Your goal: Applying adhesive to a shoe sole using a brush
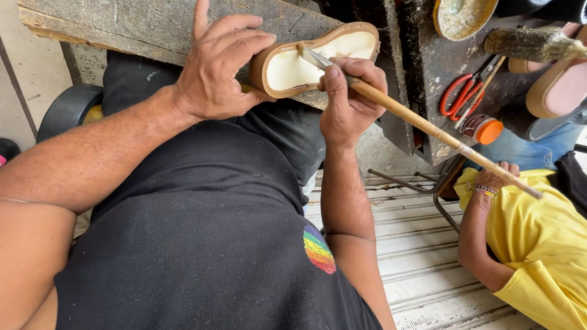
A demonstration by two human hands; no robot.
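Note:
My left hand point(215, 70) grips one end of a tan shoe sole point(318, 58), which has a raised brown rim and a pale cream inner face. My right hand point(350, 101) holds a long wooden brush point(422, 125) like a pen. The brush's bristles touch the cream face near the middle of the sole. The sole is held over the edge of a rough wooden bench point(153, 21), above my lap.
Red-handled scissors point(460, 95) and a small orange-capped jar point(483, 129) lie on the dark, glue-spattered worktop. A glue-crusted bowl point(461, 15) sits at the top. Another person in a yellow shirt point(538, 244) sits to the right. More soles point(559, 82) lie at the top right.

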